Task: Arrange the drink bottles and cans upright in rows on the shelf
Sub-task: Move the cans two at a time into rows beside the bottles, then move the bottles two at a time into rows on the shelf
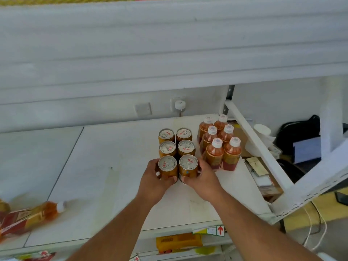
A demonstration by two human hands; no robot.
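Several gold cans stand upright in two columns on the white shelf (116, 157). My left hand (154, 180) grips the front left can (167, 166). My right hand (204, 179) grips the front right can (188, 165). The two front cans touch each other, directly in front of the back cans (176, 142). To their right stand several orange bottles (219, 142) with white caps, upright in two columns. One more orange bottle (44, 210) lies on its side at the shelf's front left, cap pointing right.
A white wall socket and plug (179, 105) sit behind the cans. A slanted white shelf bracket (258, 146) borders the bottles on the right, with clutter and a black bag (299, 132) beyond. A price tag with a red arrow (220, 230) marks the shelf's front edge.
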